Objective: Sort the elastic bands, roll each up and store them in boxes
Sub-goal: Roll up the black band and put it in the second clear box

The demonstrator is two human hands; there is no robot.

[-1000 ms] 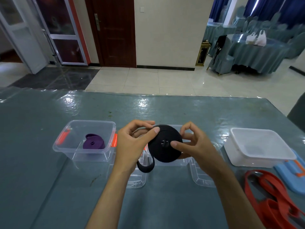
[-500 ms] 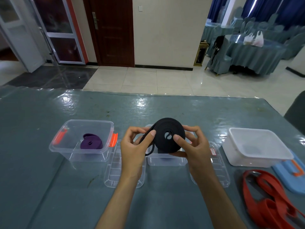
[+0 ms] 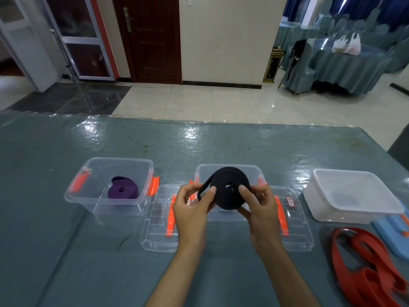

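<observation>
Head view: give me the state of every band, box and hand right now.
black band: nearly rolled, tail loose, held by both hands
left hand: pinching roll
right hand: pinching roll
purple band: rolled, in left clear box
middle clear box: open
white box: open, no band
red band: unrolled, on table

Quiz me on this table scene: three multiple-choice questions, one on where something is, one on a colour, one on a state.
1. Where is the purple band?
A. in the left clear box
B. on the floor
C. in the white tub

2. What colour is the unrolled band at the right?
A. green
B. red
C. yellow

3. The black band is:
A. flat on the table
B. boxed
C. rolled, held by both hands

Answers: A, it lies inside that box; B, it is red; C, the left hand and right hand grip the coil.
</observation>
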